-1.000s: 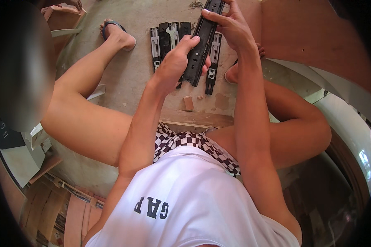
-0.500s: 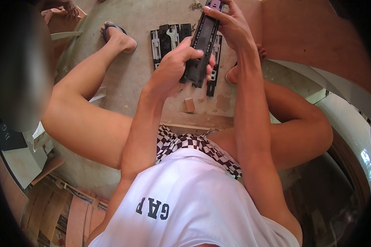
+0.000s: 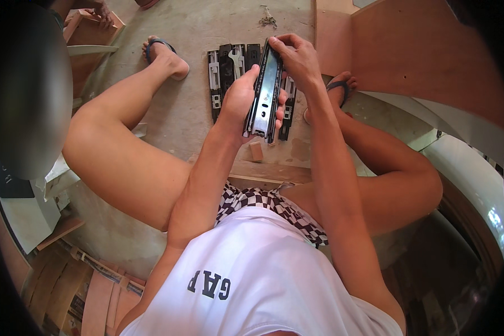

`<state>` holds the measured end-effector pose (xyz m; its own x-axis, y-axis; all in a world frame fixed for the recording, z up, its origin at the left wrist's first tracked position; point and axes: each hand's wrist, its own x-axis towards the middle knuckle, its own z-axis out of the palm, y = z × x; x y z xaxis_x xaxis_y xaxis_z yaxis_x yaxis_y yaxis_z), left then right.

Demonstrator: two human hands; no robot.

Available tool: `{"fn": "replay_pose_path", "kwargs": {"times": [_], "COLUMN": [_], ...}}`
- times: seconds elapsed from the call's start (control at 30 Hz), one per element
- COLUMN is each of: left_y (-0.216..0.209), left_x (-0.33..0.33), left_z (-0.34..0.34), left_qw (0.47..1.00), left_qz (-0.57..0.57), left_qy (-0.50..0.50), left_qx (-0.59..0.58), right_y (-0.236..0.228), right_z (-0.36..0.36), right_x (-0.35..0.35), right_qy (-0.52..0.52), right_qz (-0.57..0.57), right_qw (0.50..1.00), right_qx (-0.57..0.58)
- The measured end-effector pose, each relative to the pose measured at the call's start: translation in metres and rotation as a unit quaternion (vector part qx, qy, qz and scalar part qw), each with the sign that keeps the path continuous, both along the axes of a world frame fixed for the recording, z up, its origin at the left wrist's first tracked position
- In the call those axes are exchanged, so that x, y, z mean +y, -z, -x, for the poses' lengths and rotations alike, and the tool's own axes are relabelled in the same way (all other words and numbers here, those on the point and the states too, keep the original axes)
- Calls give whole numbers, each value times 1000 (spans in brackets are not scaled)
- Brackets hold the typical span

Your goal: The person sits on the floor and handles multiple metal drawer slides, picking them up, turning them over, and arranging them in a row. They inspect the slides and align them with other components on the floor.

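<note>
A drawer slide [image 3: 266, 95] is held up between my hands, its shiny metal channel face toward me and its black edges along the sides. My left hand [image 3: 242, 101] wraps round its lower half, with fingertips showing on the far side. At the upper end, my right hand [image 3: 297, 59] pinches the slide between thumb and fingers. Behind and below it, several more drawer slides [image 3: 214, 84] lie side by side on the floor, black and silver. A wrench [image 3: 237, 60] rests on top of them. The held slide partly covers this row.
A small wood block [image 3: 256, 151] lies near a wooden strip [image 3: 274, 171] in front of me. Small loose hardware [image 3: 267, 19] sits farther off. Reddish panels [image 3: 409, 61] stand at right. Another person's hand [image 3: 103, 14] touches a wooden box [image 3: 92, 28] at far left.
The slide has come nearer and been turned, so its shiny metal face shows instead of the dark one. It now looks shorter, and my right hand has come down with its upper end.
</note>
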<state>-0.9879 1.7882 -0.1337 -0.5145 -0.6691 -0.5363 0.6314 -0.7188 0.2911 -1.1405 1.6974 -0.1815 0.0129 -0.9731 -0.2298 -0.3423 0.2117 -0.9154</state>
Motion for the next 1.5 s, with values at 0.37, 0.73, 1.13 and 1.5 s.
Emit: {"fn": "replay_pose_path", "kwargs": {"times": [0.37,0.73,1.13,1.5], "left_y": [21,9,8,17], "left_x": [-4,-18,-14,-9], "left_z": [1,5,9,-3], "left_qw": [998,919,892,941], "left_qz": [-53,156,202,89], "left_qy": [-10,-311,-345,-274], "left_qx": [-45,-187,-209,-177], "right_y": [22,-92,-83,-72], "right_z": [0,-4,-41,-31], "right_x": [14,113,137,141], "right_qy": [-37,11,207,31], "right_qz": [-70,-235,-273,11], "right_qw": [997,969,873,978], "right_qx": [17,-79,-349,-204]}}
